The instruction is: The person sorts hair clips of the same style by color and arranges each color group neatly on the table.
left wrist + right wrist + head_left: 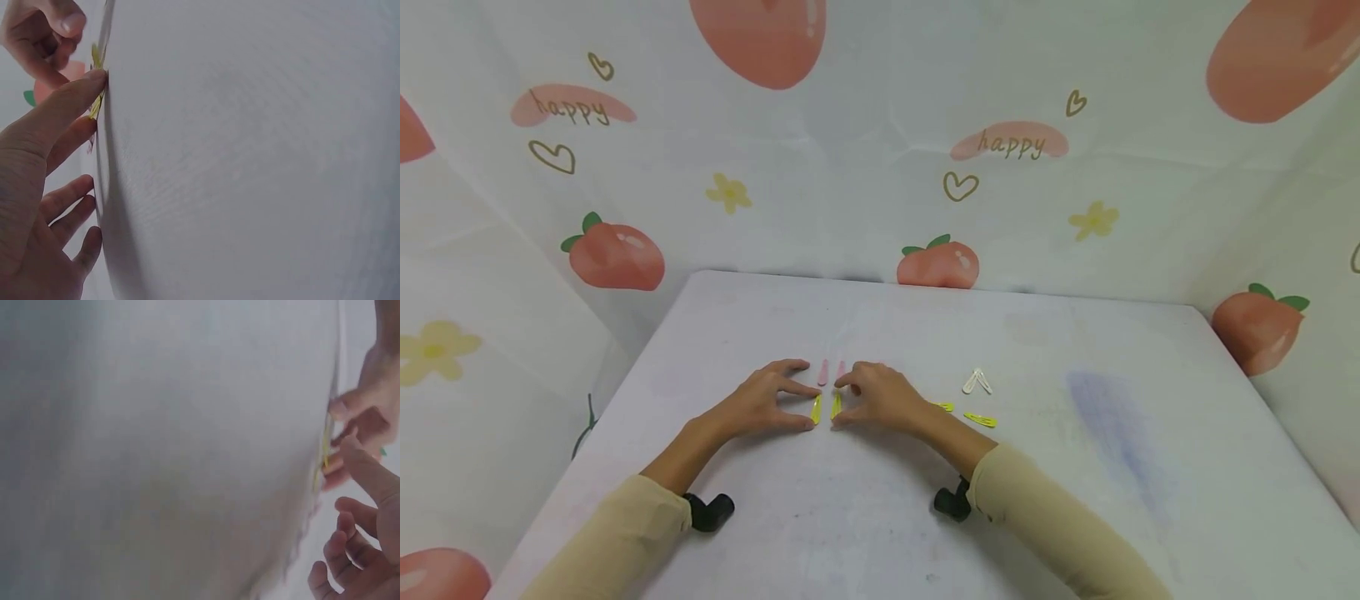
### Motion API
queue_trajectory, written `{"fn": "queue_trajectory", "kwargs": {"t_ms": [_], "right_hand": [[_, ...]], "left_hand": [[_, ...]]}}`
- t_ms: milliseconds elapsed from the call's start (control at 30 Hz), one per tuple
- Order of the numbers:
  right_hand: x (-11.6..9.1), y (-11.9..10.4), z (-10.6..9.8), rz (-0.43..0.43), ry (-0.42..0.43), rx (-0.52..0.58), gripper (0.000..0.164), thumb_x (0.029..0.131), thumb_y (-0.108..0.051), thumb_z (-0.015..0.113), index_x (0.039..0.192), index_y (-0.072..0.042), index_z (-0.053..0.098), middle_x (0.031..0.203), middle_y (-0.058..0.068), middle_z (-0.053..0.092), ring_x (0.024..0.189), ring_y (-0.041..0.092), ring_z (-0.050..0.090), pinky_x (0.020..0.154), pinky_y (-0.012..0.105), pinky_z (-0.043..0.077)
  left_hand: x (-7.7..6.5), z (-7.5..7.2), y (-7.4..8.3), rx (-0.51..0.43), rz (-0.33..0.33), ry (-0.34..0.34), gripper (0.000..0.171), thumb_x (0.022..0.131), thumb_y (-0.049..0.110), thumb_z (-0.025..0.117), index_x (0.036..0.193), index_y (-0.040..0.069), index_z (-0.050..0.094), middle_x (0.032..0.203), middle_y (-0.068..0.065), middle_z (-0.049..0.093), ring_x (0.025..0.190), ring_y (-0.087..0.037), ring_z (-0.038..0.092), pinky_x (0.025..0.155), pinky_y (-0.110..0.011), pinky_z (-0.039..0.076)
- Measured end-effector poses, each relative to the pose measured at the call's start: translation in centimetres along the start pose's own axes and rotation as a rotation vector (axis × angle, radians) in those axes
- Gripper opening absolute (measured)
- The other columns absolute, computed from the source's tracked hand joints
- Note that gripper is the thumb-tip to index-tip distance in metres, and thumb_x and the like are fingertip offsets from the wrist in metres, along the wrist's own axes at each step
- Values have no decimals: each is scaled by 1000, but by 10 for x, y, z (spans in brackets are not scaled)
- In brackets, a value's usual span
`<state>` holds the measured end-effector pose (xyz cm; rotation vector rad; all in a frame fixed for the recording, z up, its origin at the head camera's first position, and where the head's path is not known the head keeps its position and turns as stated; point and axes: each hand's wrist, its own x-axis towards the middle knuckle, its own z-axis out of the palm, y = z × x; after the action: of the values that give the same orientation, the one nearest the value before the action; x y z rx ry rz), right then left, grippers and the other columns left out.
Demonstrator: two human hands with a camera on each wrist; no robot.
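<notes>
Two yellow snap hair clips lie upright side by side on the white table (850, 517). My left hand (765, 400) holds the left yellow hair clip (816, 408) by its ends, between thumb and index finger; its other fingers are spread in the left wrist view. Across a narrow gap, my right hand (880, 398) has thumb and index finger at the two ends of the right yellow hair clip (837, 406). Just beyond them are two pink hair clips, a left one (823, 372) and a right one (841, 368). Another pink piece is mostly hidden behind my right hand.
Right of my right forearm lie two more yellow hair clips, one (980, 419) in full view, the other (945, 407) partly covered by the arm. Farther back, two white hair clips (977, 381) meet at their tips. A printed cloth (850, 167) hangs behind the table.
</notes>
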<state>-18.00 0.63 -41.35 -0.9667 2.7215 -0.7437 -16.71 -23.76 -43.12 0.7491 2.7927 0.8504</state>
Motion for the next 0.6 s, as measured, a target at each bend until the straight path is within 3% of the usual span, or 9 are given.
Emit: {"fn": "queue_trajectory", "kwargs": {"t_ms": [167, 300, 600], "right_hand": [[-14, 12, -21, -27, 20, 47, 53, 77, -35, 86, 123, -11, 72, 92, 2, 63, 85, 17, 58, 71, 27, 47], [-33, 32, -38, -65, 23, 71, 49, 80, -30, 85, 121, -8, 72, 92, 5, 64, 85, 23, 59, 71, 28, 47], [-91, 89, -61, -33, 11, 23, 38, 80, -24, 84, 113, -8, 75, 85, -6, 61, 79, 10, 55, 70, 26, 47]], "left_hand": [[0, 0, 2, 19, -18, -13, 47, 77, 38, 84, 117, 16, 76, 145, -16, 50, 137, -41, 40, 105, -63, 35], [0, -1, 4, 13, -24, -12, 47, 77, 37, 84, 118, 16, 76, 146, -16, 50, 138, -41, 39, 106, -62, 34], [0, 1, 3, 14, -28, -11, 46, 77, 38, 84, 118, 16, 76, 146, -15, 49, 138, -40, 38, 107, -62, 34]]}}
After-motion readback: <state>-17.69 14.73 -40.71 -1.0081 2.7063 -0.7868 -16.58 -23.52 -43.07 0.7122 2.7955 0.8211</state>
